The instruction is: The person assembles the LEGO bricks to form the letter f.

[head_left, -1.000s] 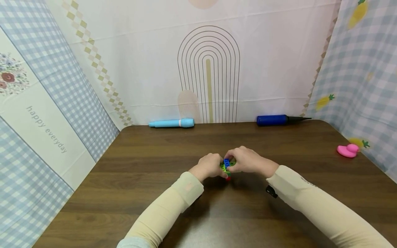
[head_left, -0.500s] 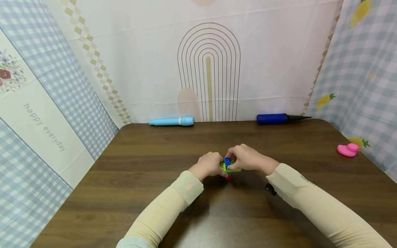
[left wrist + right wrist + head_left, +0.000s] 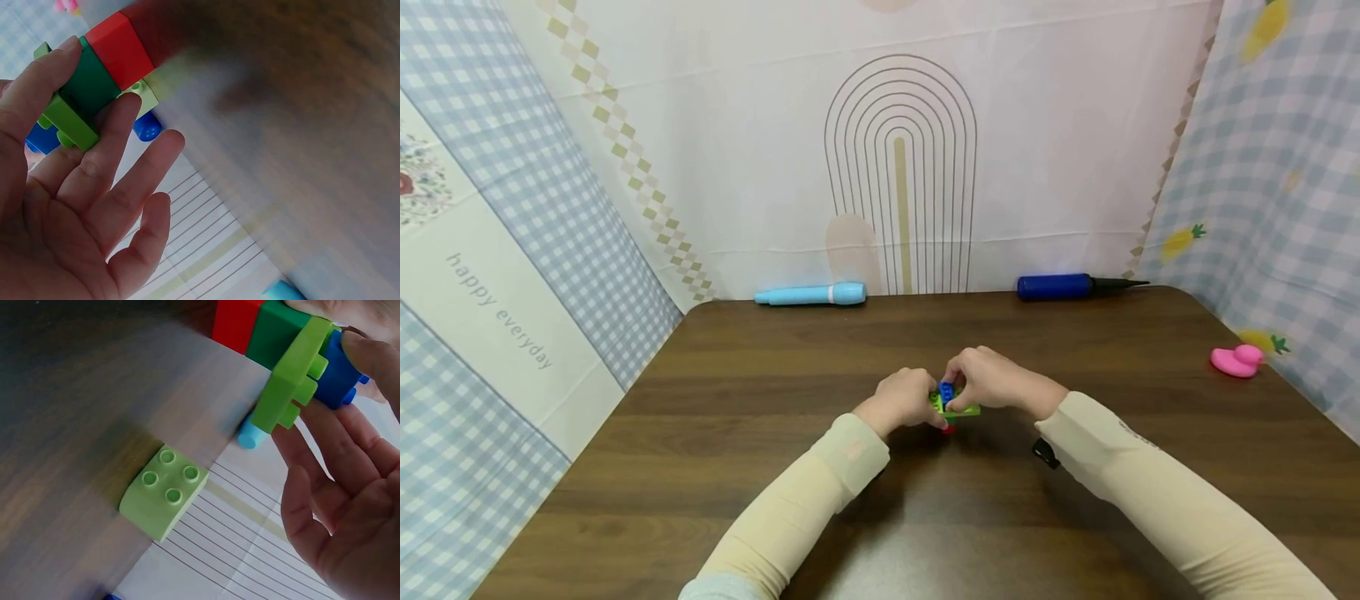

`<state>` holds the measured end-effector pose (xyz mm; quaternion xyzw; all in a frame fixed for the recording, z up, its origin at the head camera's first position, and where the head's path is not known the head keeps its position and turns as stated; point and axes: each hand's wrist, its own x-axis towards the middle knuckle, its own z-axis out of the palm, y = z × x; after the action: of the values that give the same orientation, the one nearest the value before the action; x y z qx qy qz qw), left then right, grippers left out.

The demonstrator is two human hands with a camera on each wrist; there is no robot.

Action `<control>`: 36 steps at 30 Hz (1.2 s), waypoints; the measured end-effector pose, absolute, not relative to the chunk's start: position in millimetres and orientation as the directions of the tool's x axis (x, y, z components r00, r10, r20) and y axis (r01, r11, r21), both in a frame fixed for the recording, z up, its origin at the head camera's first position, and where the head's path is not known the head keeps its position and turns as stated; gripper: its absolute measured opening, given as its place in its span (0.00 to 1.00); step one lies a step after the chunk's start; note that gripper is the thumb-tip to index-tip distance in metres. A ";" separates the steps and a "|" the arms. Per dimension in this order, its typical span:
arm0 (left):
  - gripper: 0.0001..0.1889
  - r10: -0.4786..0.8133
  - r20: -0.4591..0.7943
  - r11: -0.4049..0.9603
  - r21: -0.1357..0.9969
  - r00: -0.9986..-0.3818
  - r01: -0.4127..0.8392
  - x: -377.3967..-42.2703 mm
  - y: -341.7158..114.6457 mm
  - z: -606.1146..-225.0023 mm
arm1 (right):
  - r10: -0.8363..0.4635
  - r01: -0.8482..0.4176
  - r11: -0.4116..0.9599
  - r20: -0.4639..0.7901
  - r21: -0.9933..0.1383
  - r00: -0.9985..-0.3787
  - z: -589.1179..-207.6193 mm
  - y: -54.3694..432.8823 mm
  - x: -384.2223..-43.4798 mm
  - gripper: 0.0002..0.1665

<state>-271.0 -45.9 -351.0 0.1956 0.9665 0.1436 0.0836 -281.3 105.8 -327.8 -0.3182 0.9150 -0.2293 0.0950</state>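
Note:
A small stack of toy building blocks is held between both hands above the table. It has a red block point(image 3: 120, 50) at the bottom, a dark green block point(image 3: 89, 78) above it, then a long lime green block point(image 3: 290, 375), with a blue block point(image 3: 334, 372) on top. My left hand point(image 3: 901, 400) pinches the dark green block between thumb and finger, its other fingers spread. My right hand point(image 3: 988, 379) pinches the blue block. A loose light green block point(image 3: 164, 494) with studs up rests on the table in the right wrist view; in the head view the hands hide it.
At the table's point(image 3: 760, 467) back edge lie a light blue tube-shaped object point(image 3: 811, 294) and a dark blue pump point(image 3: 1056, 287) with a black nozzle. A pink toy duck point(image 3: 1237, 361) sits by the right edge. Patterned cloth point(image 3: 760, 150) hangs behind.
The lime green block has come into fuller view, sticking out rightward beneath the right hand. Both hands keep nearly the same place, and the head view has shifted slightly.

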 end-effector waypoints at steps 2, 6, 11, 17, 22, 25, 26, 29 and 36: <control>0.15 0.402 -0.100 0.882 0.310 -0.910 0.355 -270.7 -46.0 -351.4 | -0.628 -0.548 0.699 -0.027 -0.460 -0.778 -327.0 105.1 -281.4 0.11; 0.15 0.402 -0.092 0.882 0.305 -0.911 0.358 -270.5 -45.8 -351.8 | -0.626 -0.558 0.716 -0.033 -0.419 -0.779 -325.0 103.2 -281.4 0.11; 0.15 0.399 -0.094 0.886 0.297 -0.912 0.357 -270.8 -45.2 -352.9 | -0.622 -0.554 0.719 -0.035 -0.419 -0.782 -325.7 103.6 -282.2 0.11; 0.15 0.400 -0.104 0.886 0.300 -0.910 0.355 -271.0 -44.7 -353.0 | -0.615 -0.545 0.721 -0.033 -0.429 -0.788 -327.4 105.4 -281.4 0.11; 0.14 0.393 -0.105 0.886 0.310 -0.913 0.346 -272.4 -44.8 -352.7 | -0.599 -0.527 0.731 -0.039 -0.432 -0.799 -327.5 105.6 -280.9 0.12; 0.14 0.386 -0.109 0.887 0.315 -0.916 0.337 -272.8 -44.9 -352.6 | -0.599 -0.527 0.731 -0.039 -0.433 -0.799 -328.3 107.1 -281.2 0.14; 0.14 0.385 -0.112 0.888 0.317 -0.916 0.334 -272.7 -44.9 -352.9 | -0.601 -0.528 0.728 -0.038 -0.436 -0.798 -328.7 108.1 -281.2 0.14; 0.15 0.383 -0.118 0.889 0.317 -0.916 0.331 -272.2 -44.3 -353.4 | -0.622 -0.546 0.706 -0.028 -0.451 -0.782 -330.8 111.8 -281.1 0.16; 0.17 0.379 -0.122 0.895 0.301 -0.917 0.330 -271.9 -42.5 -351.9 | -0.645 -0.573 0.660 0.025 -0.486 -0.763 -331.8 126.2 -282.6 0.26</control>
<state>-271.9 -42.5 -351.9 0.1829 0.9692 0.1385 0.0892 -282.6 126.2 -331.8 -0.3356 0.9079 -0.2398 0.0751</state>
